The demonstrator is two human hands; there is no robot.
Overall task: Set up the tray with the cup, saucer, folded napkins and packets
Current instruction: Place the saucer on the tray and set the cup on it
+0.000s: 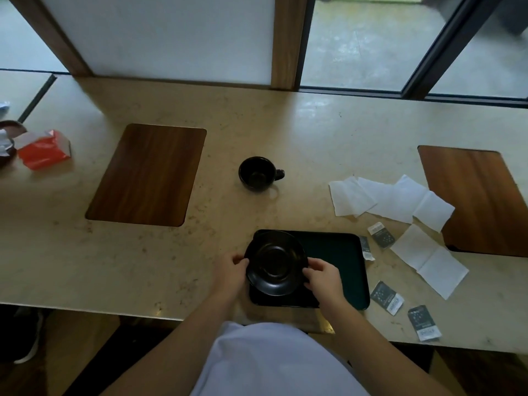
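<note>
Nearest us is our own pale shirt front [274, 364], with both forearms reaching out over the worktop [85, 252] edge. Our left hand [230, 271] and right hand [324, 275] each have a grip closed on opposite rims of the black saucer [275, 262], which sits hollow side up over the left end of the dark tray [343, 267]; we cannot tell whether it already rests on the tray or hangs just above it. The tray lies with its long axis running left to right along the near worktop edge. We judge the step in hand to be seating the saucer. The next move should call for letting go and reaching forward for the black cup [255, 174], which stands upright well beyond the tray, handle pointing right. The white napkins [391, 201] lie unfolded and overlapping to the right, and the dark packets [387, 297] are scattered beside the tray's right edge, so folding and gathering remain to be done.
</note>
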